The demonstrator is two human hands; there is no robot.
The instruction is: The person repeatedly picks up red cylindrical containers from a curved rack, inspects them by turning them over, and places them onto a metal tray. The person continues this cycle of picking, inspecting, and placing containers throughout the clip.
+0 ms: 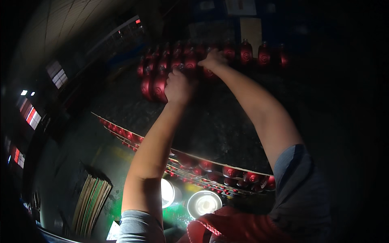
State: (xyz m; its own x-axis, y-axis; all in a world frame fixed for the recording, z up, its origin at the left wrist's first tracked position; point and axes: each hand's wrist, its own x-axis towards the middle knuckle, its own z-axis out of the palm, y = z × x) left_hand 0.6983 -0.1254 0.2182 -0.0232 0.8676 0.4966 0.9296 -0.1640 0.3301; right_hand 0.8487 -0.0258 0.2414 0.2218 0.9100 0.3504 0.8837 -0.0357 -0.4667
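Rows of dark red glass bottles with embossed fronts and clear necks stand on a dark flat board (212,121). At the near end of the rows, my left hand (179,85) has its fingers curled around the neck of a bottle, beside another red bottle (159,86). Farther back and to the right, my right hand (214,60) reaches over a red bottle (209,73); its thumb is spread, and its fingers' hold is unclear. More bottles, such as one red bottle (246,53), stand in a line to its right.
Under the board's near edge (222,165), stacked layers hold more red bottles (231,172). On the green floor stand a white bucket (168,193) and a round pale container (204,205). A stack of thin sheets (92,203) lies at lower left. The right side is very dark.
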